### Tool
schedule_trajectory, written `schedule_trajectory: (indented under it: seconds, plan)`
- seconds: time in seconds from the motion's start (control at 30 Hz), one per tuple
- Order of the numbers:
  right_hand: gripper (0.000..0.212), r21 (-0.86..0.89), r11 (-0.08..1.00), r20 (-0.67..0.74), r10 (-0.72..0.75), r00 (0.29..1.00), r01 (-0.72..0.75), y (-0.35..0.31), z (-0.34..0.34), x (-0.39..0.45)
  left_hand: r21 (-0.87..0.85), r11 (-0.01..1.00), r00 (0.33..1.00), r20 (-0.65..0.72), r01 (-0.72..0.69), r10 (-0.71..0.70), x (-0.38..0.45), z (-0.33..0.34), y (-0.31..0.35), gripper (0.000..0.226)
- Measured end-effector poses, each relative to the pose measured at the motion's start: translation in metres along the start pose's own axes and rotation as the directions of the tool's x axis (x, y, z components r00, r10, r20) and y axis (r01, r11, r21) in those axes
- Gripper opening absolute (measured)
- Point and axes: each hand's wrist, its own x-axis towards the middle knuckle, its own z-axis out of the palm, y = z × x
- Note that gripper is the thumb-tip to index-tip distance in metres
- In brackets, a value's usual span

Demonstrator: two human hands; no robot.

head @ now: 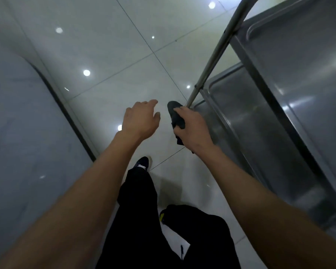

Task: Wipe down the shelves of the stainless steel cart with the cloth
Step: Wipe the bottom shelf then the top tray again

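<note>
The stainless steel cart [291,78] fills the right side, with its top shelf above and a lower shelf [246,113] showing beneath it. A slanted steel post [215,53] runs down its near corner. My right hand [194,131] grips a dark cloth [176,115], bunched up, just left of the post's foot and off the shelves. Held in the air to the left, my left hand [140,119] has relaxed fingers, holds nothing, and is a short gap from the cloth.
A glossy pale tiled floor [109,55] with light reflections lies ahead. A grey wall or panel [17,123] with a dark base strip bounds the left. My legs in black trousers [140,210] and a dark shoe [142,164] are below.
</note>
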Motion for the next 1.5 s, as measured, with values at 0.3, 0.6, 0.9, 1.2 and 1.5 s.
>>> schedule_trajectory:
  seconds: [0.3, 0.6, 0.9, 1.2, 1.5]
  plan:
    - [0.060, -0.024, 0.999, 0.076, -0.038, 0.996, 0.040, -0.114, -0.078, 0.004, 0.001, 1.000, 0.999, -0.047, 0.027, -0.027, -0.042, -0.130, -0.025, 0.046]
    - [0.047, -0.037, 0.998, 0.032, -0.045, 0.998, 0.046, -0.195, -0.098, 0.087, -0.051, 0.998, 0.997, -0.062, 0.035, -0.039, -0.011, -0.220, -0.091, 0.047]
    - [0.059, -0.061, 0.996, 0.014, -0.058, 0.998, 0.058, -0.204, -0.124, 0.180, 0.094, 0.994, 0.994, -0.083, -0.061, 0.069, 0.083, -0.284, -0.095, 0.047]
    - [0.044, 0.169, 0.986, -0.014, 0.006, 1.000, -0.003, -0.197, -0.162, 0.313, 0.181, 0.981, 0.995, -0.060, -0.070, 0.082, 0.208, -0.344, -0.075, 0.046]
    - [0.052, 0.182, 0.981, -0.053, 0.079, 0.996, -0.068, -0.188, -0.216, 0.421, 0.134, 0.983, 0.985, -0.103, -0.124, 0.138, 0.316, -0.397, -0.062, 0.044]
